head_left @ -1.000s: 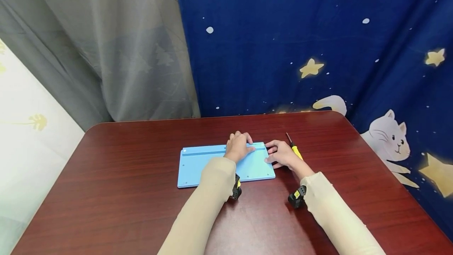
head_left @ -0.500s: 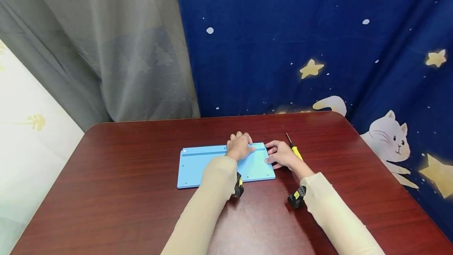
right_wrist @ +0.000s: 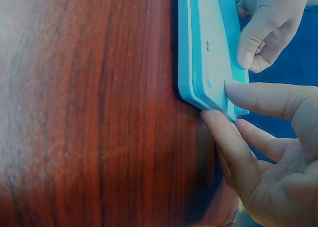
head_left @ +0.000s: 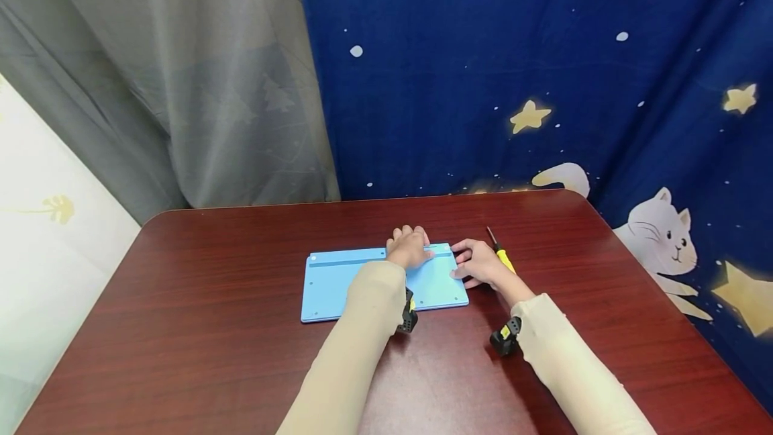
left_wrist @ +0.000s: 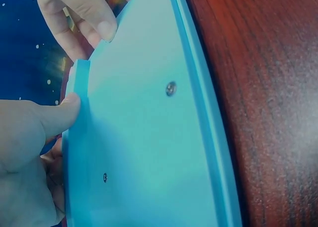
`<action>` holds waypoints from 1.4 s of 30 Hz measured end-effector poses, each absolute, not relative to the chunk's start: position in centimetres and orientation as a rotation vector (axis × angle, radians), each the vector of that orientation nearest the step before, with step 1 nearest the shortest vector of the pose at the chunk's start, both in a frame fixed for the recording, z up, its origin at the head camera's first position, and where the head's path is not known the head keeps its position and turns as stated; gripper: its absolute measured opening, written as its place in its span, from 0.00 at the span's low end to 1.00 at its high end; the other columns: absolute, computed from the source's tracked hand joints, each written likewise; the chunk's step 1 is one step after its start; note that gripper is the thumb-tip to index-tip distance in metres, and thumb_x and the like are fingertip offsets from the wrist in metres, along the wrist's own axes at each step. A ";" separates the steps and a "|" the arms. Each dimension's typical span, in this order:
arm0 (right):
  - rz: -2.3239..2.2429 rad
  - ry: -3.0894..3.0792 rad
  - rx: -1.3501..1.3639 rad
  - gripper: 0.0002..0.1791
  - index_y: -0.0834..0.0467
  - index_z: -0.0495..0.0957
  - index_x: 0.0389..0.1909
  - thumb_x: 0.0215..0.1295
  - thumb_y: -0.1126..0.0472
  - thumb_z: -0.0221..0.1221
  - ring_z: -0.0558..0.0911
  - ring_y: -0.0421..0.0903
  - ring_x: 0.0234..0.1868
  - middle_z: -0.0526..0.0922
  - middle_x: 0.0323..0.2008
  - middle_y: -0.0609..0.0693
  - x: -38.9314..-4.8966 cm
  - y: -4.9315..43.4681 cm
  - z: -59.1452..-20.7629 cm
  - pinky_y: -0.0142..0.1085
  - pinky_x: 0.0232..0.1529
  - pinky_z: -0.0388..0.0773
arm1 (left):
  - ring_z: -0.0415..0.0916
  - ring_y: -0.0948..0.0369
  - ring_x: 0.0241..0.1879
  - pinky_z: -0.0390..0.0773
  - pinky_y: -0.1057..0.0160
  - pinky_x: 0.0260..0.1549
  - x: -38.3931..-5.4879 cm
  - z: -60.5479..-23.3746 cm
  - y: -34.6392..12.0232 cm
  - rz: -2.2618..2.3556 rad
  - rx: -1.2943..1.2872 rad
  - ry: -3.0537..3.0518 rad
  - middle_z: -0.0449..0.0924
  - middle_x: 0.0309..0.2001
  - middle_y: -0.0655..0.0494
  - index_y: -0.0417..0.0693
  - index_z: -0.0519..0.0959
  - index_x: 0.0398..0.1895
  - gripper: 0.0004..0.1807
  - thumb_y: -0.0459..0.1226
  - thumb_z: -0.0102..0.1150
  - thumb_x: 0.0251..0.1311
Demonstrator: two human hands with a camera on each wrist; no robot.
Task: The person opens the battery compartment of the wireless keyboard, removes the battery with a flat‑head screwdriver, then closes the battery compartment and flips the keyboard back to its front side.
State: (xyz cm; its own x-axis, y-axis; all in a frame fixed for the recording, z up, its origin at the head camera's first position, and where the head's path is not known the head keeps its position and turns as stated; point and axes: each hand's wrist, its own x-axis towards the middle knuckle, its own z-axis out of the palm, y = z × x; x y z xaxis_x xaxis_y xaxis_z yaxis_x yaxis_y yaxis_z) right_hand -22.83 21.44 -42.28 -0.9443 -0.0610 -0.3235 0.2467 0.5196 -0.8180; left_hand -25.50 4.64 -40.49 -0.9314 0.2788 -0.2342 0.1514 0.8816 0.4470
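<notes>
A light blue keyboard [head_left: 338, 287] lies with its screwed underside up on the table. A raised bar [left_wrist: 79, 117] runs along its far edge, and small screws [left_wrist: 171, 89] sit in its flat face. My left hand [head_left: 407, 249] grips the far edge, thumb on the bar and fingers curled over the back. At the right end my right hand [head_left: 483, 264] pinches the corner, its thumb [right_wrist: 243, 94] on the top face and fingers against the side. Just beyond the right hand lies a screwdriver [head_left: 504, 259] with a yellow handle, partly hidden by that hand.
The dark red wooden table [head_left: 211, 327] has rounded far corners. Behind it hang a grey curtain [head_left: 241, 86] and a blue curtain [head_left: 435, 72] with stars and a cat. Black wrist cameras [head_left: 504, 337] hang below both sleeves, close over the table.
My left wrist and forearm have shifted slightly to the right, while the left hand keeps its hold on the far edge. The right hand, keyboard and screwdriver stay in place.
</notes>
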 end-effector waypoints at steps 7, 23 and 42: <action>-1.380 2.461 0.175 0.31 0.63 0.68 0.56 0.48 0.73 0.65 0.77 0.48 0.30 0.72 0.38 0.58 -22.7 21.3 -42.0 0.41 0.25 0.79 | 0.57 0.54 0.45 0.61 0.57 0.42 -25.6 -40.4 4.7 0.626 0.317 2.740 0.64 0.41 0.53 0.52 0.68 0.37 0.12 0.47 0.56 0.60; -1.387 2.455 0.173 0.31 0.64 0.68 0.56 0.48 0.73 0.65 0.77 0.48 0.30 0.72 0.38 0.58 -22.5 21.3 -42.1 0.42 0.25 0.79 | 0.57 0.54 0.47 0.61 0.56 0.45 -25.8 -40.3 4.9 0.589 0.283 2.697 0.64 0.44 0.53 0.52 0.68 0.38 0.12 0.47 0.56 0.60; -1.378 2.450 0.144 0.31 0.65 0.67 0.56 0.49 0.74 0.64 0.77 0.47 0.28 0.71 0.37 0.58 -23.0 21.3 -42.2 0.42 0.24 0.79 | 0.56 0.51 0.51 0.60 0.52 0.49 -25.9 -39.6 5.0 0.499 0.289 2.683 0.64 0.51 0.48 0.50 0.67 0.40 0.14 0.48 0.54 0.61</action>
State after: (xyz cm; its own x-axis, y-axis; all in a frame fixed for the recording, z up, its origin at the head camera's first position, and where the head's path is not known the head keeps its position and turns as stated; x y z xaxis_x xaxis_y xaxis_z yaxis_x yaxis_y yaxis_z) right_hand -23.01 21.28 -42.18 -0.9419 -0.0704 -0.3285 0.2442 0.5279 -0.8134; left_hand -25.89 4.98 -39.55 -0.9006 0.2685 -0.3418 0.1276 0.9150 0.3826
